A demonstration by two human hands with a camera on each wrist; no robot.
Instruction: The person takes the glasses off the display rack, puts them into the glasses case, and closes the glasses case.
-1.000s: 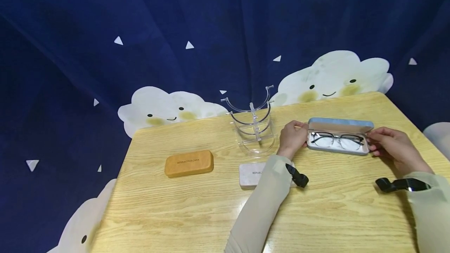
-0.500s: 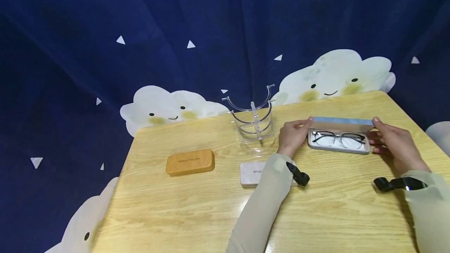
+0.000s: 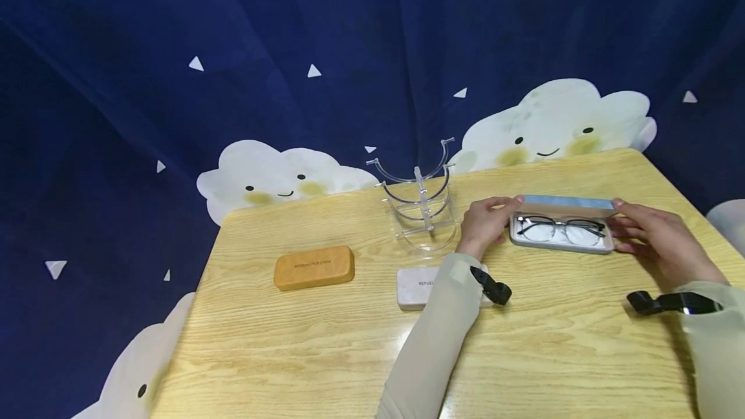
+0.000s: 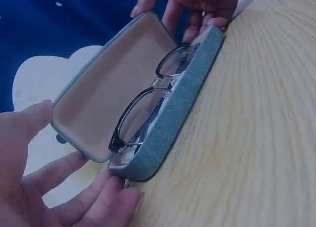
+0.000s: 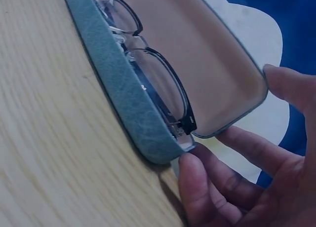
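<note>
A blue-green glasses case rests on the table at the right with its lid raised. Black-rimmed glasses lie folded inside over something white. My left hand holds the left end of the case, its thumb on the lid's upper corner and other fingers by the hinge and base. At the opposite end my right hand holds it likewise, as the right wrist view shows, with the thumb on the lid and fingers at the base's end. The back of the lid is hidden.
A clear tiered display stand stands left of the left hand. An orange glasses case lies shut further left. Partly under the left forearm is a pale grey case. Behind the wooden table hangs a dark blue curtain.
Both thumbs have moved up from the ends of the case onto the lid's upper corners. The lid's angle has changed slightly. Case base and glasses stay in place.
</note>
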